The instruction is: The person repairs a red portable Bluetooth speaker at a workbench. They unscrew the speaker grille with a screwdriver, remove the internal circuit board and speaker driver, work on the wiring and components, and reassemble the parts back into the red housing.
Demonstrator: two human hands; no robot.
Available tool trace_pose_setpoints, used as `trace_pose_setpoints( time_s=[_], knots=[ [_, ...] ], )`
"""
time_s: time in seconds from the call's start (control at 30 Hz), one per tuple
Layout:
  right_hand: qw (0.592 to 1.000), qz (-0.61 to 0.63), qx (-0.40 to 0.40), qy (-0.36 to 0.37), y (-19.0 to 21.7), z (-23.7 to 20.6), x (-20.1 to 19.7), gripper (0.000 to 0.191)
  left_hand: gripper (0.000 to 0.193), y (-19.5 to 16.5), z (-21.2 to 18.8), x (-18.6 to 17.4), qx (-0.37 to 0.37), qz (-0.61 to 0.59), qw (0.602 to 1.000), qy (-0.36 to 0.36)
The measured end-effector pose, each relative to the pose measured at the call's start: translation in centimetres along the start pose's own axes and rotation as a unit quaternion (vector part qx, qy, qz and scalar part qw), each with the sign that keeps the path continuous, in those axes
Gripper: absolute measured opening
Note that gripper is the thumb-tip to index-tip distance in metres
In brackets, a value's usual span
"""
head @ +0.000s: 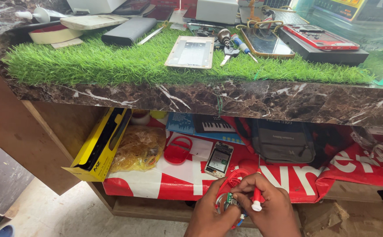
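Both hands sit low in the head view, around six o'clock, pressed close together. The left hand [211,210] comes up from seven o'clock, back of the hand toward the camera, fingers curled inward — closed in a pinch. The right hand [268,206] enters from five o'clock, knuckles raised, fingers bent toward eleven o'clock and closed too. Their fingertips meet at the centre; the wrists run off the bottom edge.
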State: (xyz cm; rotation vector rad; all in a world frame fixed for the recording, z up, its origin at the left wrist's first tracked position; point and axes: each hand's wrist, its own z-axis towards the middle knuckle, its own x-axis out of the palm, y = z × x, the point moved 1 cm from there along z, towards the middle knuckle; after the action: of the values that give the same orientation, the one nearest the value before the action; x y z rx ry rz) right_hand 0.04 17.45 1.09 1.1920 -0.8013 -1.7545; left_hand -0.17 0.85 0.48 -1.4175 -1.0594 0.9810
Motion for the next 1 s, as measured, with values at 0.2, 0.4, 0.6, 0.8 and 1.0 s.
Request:
trace_pose_setpoints(
  time_s=[0.2, 0.4, 0.6, 0.8, 1.0],
  knots=[
    [1.0, 0.021, 0.023, 0.004, 0.4, 0.1, -0.1, 0.022, 0.064, 1.0, 0.3, 0.2, 0.036, -0.088, 0.995, 0.026],
    [0.999, 0.04, -0.007, 0.009, 0.6, 0.1, -0.2, 0.02, 0.063, 1.2, 0.4, 0.1, -0.075, -0.113, 0.99, 0.032],
    [0.996, 0.069, -0.031, 0.046, 0.2, -0.2, -0.2, 0.024, 0.063, 0.7, 0.4, 0.4, -0.062, -0.116, 0.99, 0.045],
    [0.995, 0.065, -0.063, 0.047, 0.1, -0.4, -0.1, 0.026, 0.062, 1.4, 0.6, 0.5, -0.072, -0.13, 0.988, 0.044],
    [0.997, 0.045, -0.041, 0.052, -0.1, -0.3, -0.2, 0.029, 0.061, 1.7, 0.8, 0.7, -0.045, -0.12, 0.991, 0.035]
  ],
)
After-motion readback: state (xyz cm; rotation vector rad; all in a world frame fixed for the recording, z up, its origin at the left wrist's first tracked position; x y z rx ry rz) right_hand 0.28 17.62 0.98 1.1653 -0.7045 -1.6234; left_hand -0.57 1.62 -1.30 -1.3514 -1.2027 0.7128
